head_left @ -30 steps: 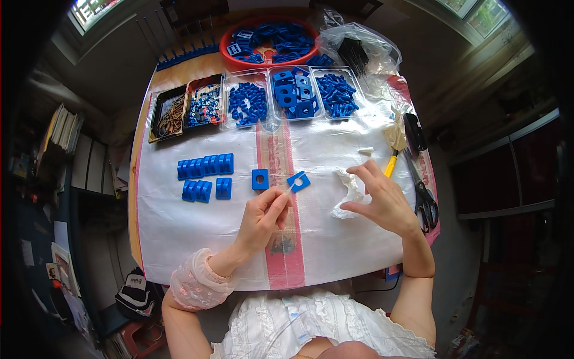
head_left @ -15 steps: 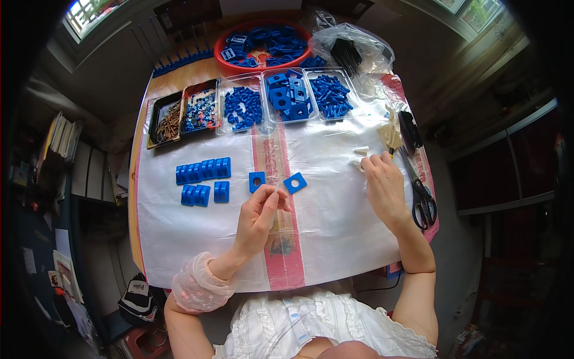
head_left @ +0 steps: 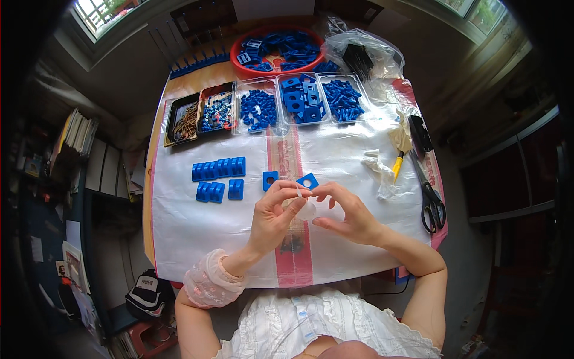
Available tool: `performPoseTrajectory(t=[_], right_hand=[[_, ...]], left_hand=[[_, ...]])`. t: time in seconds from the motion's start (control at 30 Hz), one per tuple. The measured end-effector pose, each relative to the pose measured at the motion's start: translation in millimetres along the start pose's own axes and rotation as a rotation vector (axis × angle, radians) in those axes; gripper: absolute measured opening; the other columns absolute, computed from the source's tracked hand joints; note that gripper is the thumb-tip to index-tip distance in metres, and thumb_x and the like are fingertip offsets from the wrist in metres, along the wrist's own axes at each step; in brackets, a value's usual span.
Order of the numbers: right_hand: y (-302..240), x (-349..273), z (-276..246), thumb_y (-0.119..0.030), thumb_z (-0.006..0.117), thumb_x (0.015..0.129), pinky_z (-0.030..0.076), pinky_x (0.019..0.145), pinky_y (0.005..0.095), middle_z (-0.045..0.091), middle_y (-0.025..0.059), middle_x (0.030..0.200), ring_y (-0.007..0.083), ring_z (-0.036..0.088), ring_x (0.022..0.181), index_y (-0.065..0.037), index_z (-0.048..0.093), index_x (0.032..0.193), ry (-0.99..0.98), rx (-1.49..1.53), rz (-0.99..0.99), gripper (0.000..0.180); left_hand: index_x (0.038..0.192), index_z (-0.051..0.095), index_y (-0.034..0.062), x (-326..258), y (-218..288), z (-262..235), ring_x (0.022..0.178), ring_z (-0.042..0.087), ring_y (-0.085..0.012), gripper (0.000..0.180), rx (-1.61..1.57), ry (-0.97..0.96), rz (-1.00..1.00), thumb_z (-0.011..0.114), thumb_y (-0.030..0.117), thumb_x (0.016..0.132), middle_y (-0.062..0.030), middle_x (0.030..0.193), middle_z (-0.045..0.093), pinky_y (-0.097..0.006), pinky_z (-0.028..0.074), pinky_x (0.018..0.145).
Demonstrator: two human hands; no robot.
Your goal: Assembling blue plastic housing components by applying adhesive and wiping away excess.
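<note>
My left hand (head_left: 272, 221) is in front of me, thumb and fingers closed on a small whitish, translucent piece (head_left: 307, 210); its exact kind is unclear. Facing it, my right hand (head_left: 353, 218) reaches its index finger to the left fingertips, its thumb held apart below. Just beyond my fingers lie two flat blue square plates with round holes, a left one (head_left: 271, 180) and a tilted right one (head_left: 308, 181). To the left sit blue ridged blocks in a row (head_left: 219, 169), with a few more (head_left: 210, 192) in front.
Along the back stand trays of screws (head_left: 186, 121), small mixed parts (head_left: 217, 109), blue pegs (head_left: 258, 110), blue plates (head_left: 302, 102) and more blue pieces (head_left: 344, 100). Behind is a red basin (head_left: 239, 67). At right lie crumpled plastic (head_left: 379, 170), a yellow-handled tool (head_left: 398, 164) and scissors (head_left: 433, 209).
My right hand has come left from the crumpled plastic to meet my left hand. A whitish piece now shows between them. The whole view has shifted slightly.
</note>
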State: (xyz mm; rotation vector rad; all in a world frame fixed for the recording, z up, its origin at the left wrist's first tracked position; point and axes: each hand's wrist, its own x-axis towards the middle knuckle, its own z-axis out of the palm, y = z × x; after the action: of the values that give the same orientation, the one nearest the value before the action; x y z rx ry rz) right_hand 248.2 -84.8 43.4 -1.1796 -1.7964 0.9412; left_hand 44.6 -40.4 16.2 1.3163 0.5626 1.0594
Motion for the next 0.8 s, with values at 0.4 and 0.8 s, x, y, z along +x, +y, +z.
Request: performPoseTrajectory(t=[0.4,0.8], right_hand=[[22.7,-5.3,3.7,-0.004,0.075,0.084,0.051,0.08,0.0283,0.067,0.0036,0.104,0.0122,0.063,0.096,-0.004,0.065,0.109,-0.072,0.347,0.062,0.028],[25.6,6.5,-49.0,-0.001,0.069,0.09,0.055,0.09,0.0314,0.07,0.0109,0.1,0.0166,0.069,0.097,-0.002,0.057,0.105,0.239,0.583,0.097,0.019]], left_hand=[[0.11,0.073,0.0043,-4.1,1.7,11.3,0.106,0.056,-0.014,0.018,-0.006,-0.007,-0.022,0.067,0.005,0.093,-0.0064,0.111,0.058,-0.029,0.049,0.091],[0.116,0.061,0.0,27.2,21.8,1.4,0.1,0.061,-0.0295,0.033,1.201,-0.18,0.198,0.072,0.007,0.085,-0.0147,0.105,0.061,-0.038,0.051,0.085]])
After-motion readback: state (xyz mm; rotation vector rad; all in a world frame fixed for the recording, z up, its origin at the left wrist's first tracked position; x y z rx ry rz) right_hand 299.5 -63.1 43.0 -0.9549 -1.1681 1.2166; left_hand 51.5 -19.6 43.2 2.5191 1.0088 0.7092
